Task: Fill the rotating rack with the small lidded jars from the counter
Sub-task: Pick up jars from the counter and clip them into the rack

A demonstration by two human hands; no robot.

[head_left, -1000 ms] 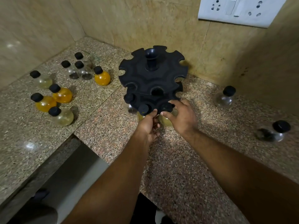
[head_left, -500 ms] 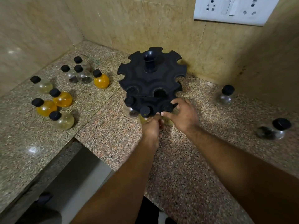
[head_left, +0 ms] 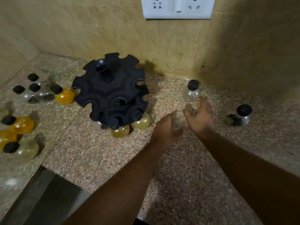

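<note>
Where the counter [head_left: 186, 176] meets the wall [head_left: 97, 30], I see the black rack [head_left: 110, 93] with three jars [head_left: 141, 121] in its low ring. More jars [head_left: 65, 96] sit to its left, one spare jar [head_left: 240, 116] far right. My left hand [head_left: 164, 129] is loose and holds nothing. My right hand [head_left: 198, 117] touches a clear jar [head_left: 191, 93]; I cannot tell if it grips.

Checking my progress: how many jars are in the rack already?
3, all in the rack, lower tier, front: a clear jar left, an amber jar middle, a pale yellow jar right. The rack's far side is hidden, so more may be there.
</note>
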